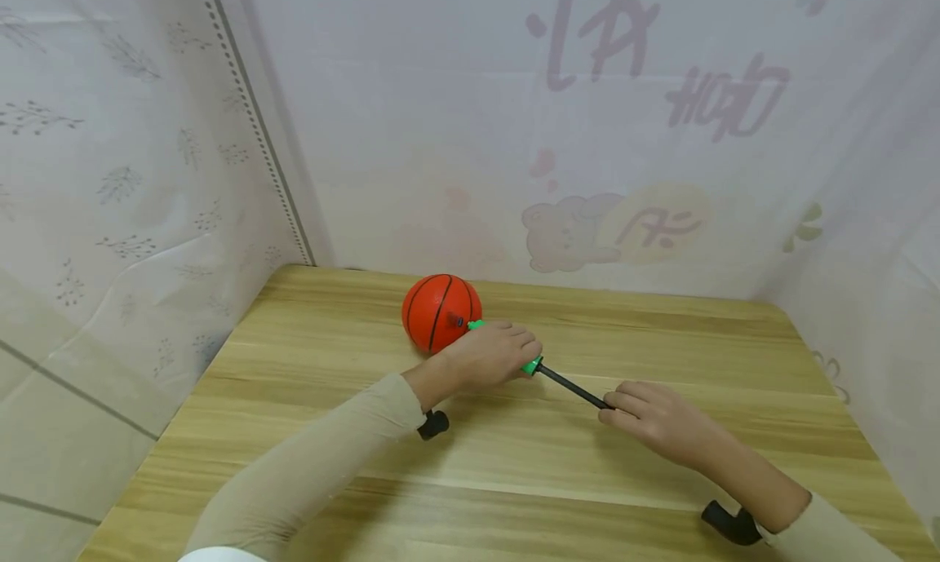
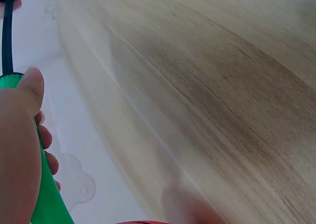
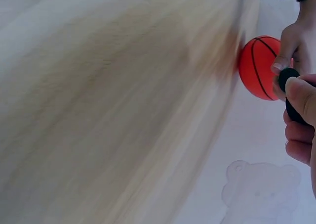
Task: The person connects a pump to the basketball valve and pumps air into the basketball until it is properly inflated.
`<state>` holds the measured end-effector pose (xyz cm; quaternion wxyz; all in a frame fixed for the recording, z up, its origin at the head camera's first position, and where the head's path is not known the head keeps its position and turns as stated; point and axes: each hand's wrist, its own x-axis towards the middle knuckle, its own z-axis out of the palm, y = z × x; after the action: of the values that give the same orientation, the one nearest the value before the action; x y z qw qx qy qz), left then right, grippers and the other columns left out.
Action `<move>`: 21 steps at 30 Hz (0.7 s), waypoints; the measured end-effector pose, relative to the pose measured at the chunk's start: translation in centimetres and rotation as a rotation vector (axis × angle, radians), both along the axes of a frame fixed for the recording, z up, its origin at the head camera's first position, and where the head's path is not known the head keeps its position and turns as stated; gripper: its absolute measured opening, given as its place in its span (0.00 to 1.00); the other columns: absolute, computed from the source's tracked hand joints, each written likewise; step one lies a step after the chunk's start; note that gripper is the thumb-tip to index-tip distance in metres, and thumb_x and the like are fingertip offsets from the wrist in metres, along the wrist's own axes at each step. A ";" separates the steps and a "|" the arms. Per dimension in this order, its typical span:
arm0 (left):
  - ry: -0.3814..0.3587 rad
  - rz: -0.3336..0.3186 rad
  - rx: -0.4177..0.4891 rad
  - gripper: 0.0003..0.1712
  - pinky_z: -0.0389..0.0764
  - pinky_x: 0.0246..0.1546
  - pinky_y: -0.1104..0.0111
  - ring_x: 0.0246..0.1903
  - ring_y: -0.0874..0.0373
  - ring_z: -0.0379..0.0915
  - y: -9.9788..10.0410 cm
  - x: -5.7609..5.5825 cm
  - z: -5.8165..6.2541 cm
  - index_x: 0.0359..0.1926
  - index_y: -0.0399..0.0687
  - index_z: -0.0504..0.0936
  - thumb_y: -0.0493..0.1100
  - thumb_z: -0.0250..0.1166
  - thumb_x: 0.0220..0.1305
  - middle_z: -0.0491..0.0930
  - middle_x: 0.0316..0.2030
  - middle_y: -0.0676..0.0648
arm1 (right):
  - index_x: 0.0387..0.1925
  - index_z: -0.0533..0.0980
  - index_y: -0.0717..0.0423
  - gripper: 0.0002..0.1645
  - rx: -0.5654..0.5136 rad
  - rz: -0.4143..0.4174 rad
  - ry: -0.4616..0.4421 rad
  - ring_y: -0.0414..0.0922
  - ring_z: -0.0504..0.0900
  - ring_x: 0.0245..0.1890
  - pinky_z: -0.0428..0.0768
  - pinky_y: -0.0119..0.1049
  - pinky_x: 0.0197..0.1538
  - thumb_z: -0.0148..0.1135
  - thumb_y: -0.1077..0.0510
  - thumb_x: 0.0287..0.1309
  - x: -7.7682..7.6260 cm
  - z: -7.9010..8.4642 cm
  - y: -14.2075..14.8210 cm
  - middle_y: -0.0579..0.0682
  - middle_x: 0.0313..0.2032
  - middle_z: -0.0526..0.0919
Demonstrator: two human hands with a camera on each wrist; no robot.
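An orange toy basketball (image 1: 429, 311) with black lines sits at the back of the wooden table. A green ball pump (image 1: 532, 367) points at the ball's side, its tip end close against it; whether a needle is inside I cannot tell. My left hand (image 1: 492, 355) grips the green barrel, thumb along it in the left wrist view. From the barrel a long stretch of black rod (image 1: 573, 386) sticks out. My right hand (image 1: 657, 422) holds the black handle (image 3: 295, 110) at the rod's far end, fingers curled round it in the right wrist view.
The wooden table (image 1: 507, 464) stretches in front and to both sides. Pale printed curtains (image 1: 411, 138) hang behind the table and along its left and right sides. A black wrist camera mount (image 1: 435, 425) sits under each forearm.
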<state>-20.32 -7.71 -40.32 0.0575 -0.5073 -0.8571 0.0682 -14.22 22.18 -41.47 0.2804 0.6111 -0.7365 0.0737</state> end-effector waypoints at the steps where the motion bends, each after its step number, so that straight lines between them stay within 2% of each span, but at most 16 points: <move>1: 0.001 0.000 -0.001 0.15 0.71 0.48 0.74 0.41 0.64 0.69 -0.1 0.0 0.0 0.44 0.51 0.72 0.56 0.60 0.74 0.73 0.37 0.57 | 0.37 0.81 0.55 0.23 0.001 0.000 -0.003 0.42 0.79 0.32 0.81 0.32 0.35 0.39 0.59 0.82 0.1 0.0 0.2 0.48 0.35 0.84; 9: 0.020 -0.001 -0.013 0.15 0.71 0.46 0.75 0.40 0.64 0.69 0.0 0.2 -0.1 0.46 0.51 0.73 0.56 0.59 0.75 0.75 0.38 0.58 | 0.37 0.81 0.56 0.24 -0.021 0.024 0.003 0.42 0.79 0.33 0.80 0.32 0.35 0.39 0.59 0.82 0.2 0.2 0.2 0.49 0.36 0.84; 16: 0.026 -0.003 -0.004 0.16 0.72 0.46 0.74 0.42 0.63 0.71 0.7 0.2 -0.1 0.46 0.50 0.73 0.56 0.61 0.73 0.76 0.39 0.57 | 0.39 0.81 0.56 0.24 0.039 0.000 -0.022 0.42 0.79 0.35 0.79 0.31 0.37 0.36 0.59 0.82 -1.4 0.5 -2.3 0.48 0.37 0.84; 21: 0.032 -0.004 -0.001 0.16 0.71 0.45 0.74 0.40 0.63 0.70 1.0 0.2 -0.1 0.45 0.50 0.72 0.56 0.59 0.74 0.74 0.37 0.57 | 0.39 0.81 0.56 0.28 0.031 -0.001 -0.014 0.42 0.79 0.35 0.79 0.30 0.38 0.31 0.60 0.82 -2.7 0.4 -4.2 0.47 0.37 0.83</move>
<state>-20.08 -6.75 -40.40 0.0710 -0.5078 -0.8551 0.0764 -16.95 18.03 -41.02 0.2657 0.6144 -0.7399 0.0664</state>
